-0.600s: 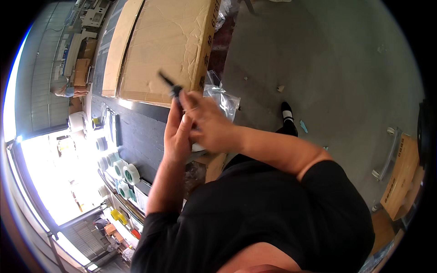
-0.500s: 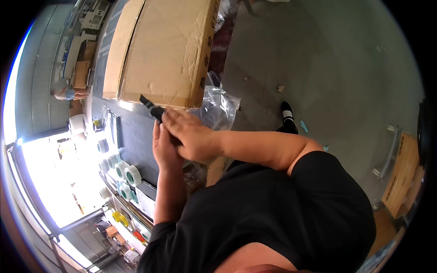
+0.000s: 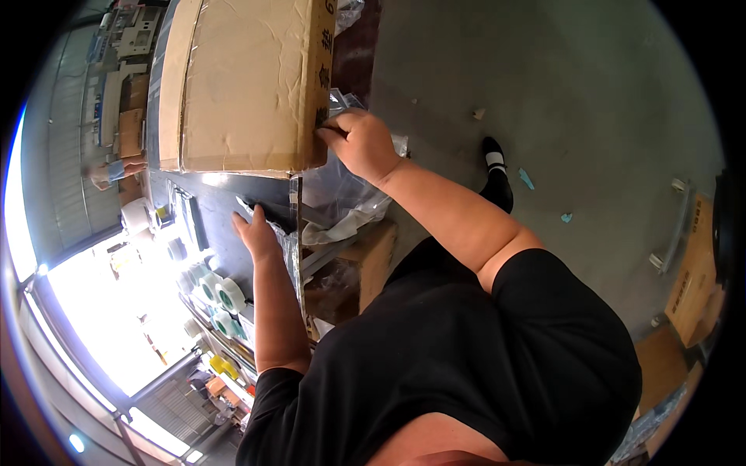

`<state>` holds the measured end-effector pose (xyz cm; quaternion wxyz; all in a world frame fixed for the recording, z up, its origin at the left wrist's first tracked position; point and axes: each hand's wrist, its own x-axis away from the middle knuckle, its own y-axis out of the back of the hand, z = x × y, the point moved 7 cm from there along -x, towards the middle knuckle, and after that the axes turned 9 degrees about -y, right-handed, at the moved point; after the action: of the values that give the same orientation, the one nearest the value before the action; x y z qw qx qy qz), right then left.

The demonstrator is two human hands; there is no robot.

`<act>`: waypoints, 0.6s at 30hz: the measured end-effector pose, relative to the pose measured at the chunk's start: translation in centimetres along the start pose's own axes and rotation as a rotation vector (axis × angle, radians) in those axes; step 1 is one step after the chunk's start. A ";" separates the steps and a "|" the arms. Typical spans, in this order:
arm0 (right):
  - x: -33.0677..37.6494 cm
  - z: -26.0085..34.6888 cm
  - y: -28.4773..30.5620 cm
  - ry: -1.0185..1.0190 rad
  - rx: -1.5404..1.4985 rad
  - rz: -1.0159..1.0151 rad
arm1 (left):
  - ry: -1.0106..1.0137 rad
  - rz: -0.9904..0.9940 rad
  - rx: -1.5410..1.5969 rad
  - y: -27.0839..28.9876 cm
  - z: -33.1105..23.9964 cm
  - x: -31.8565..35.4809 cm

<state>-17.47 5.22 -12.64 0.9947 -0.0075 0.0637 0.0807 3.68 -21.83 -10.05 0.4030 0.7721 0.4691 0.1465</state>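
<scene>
A large brown cardboard box [image 3: 241,93] rests on the dark tabletop [image 3: 214,206]. My right hand [image 3: 361,144] is at the box's right side near its near corner, fingers bent and closed at the edge; the exact grip is partly hidden. A utility knife [image 3: 244,205] with a silvery blade and dark handle lies at the near part of the tabletop. My left hand [image 3: 258,234] is beside it, thumb and a finger spread apart. One digit overlaps the knife, and I cannot tell whether it still presses on it.
Clear plastic film [image 3: 350,190] hangs beside the table. Below it stands an open carton [image 3: 377,252]. Several tape rolls [image 3: 230,296] sit at the table's left side. Paper scraps [image 3: 526,179] lie on the grey floor. A person [image 3: 116,171] is at the far left.
My hands were together around the knife and have parted. The right hand has moved up and right to the box's edge. The left has moved slightly down and left, its fingers spreading.
</scene>
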 end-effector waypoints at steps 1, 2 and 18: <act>-0.2 0.4 0.1 -0.003 -0.004 -0.006 | -0.006 0.002 -0.004 -0.1 -1.9 0.1; -0.3 0.8 -0.1 -0.017 0.019 0.018 | -0.250 -0.024 -0.093 0.1 -5.5 0.0; -1.5 1.0 -1.0 -0.191 0.141 0.172 | -1.036 0.151 -0.278 -8.5 -21.9 0.5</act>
<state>-18.69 4.00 -11.49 0.9837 0.0754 -0.0252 0.1611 -14.43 -8.79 -2.79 0.6683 0.7140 0.1283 -0.1643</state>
